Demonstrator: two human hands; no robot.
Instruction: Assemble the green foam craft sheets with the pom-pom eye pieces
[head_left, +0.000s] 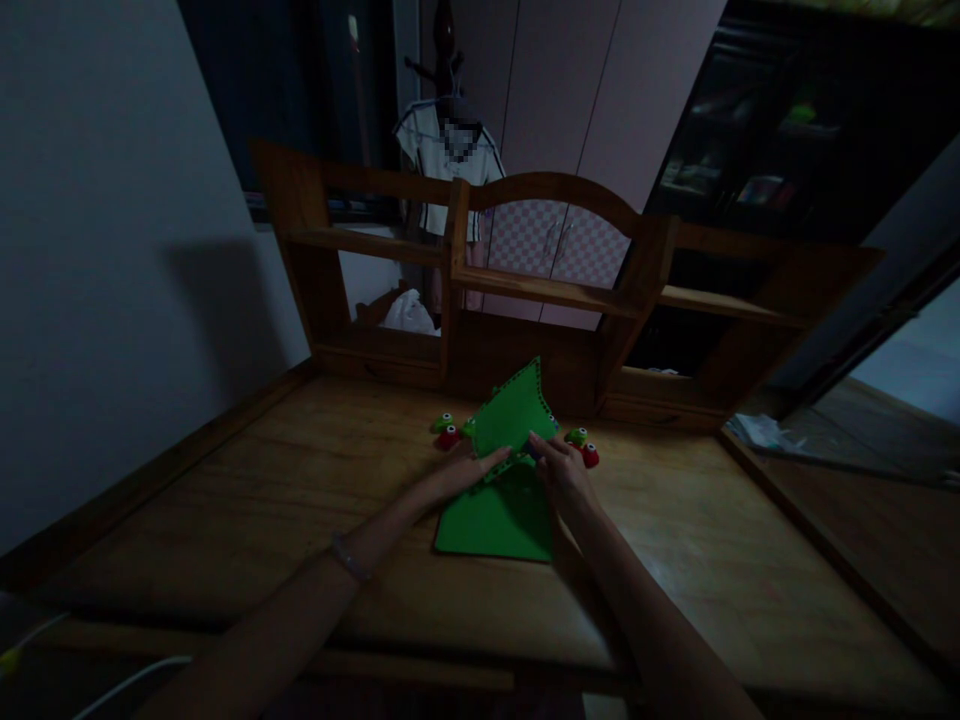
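A green sheet [514, 412] with a dark dashed edge is raised and tilted above the desk. My left hand [469, 472] grips its lower left edge, thumb on the near face. At the sheet's lower right edge, my right hand [559, 468] is closed around a small dark blue thing, too small to make out. Beneath both hands a flat green board [495, 522] lies on the wooden desk. Small red and green toys with eyes sit on either side: a red one [449, 436] at the left and another red one [591, 456] at the right.
A wooden shelf unit [547, 288] rises along the back of the desk [337, 500]. A wall stands at the left. Behind the shelf hang clothes [442, 165] before pale cabinets. A white cable [135, 680] runs at the lower left.
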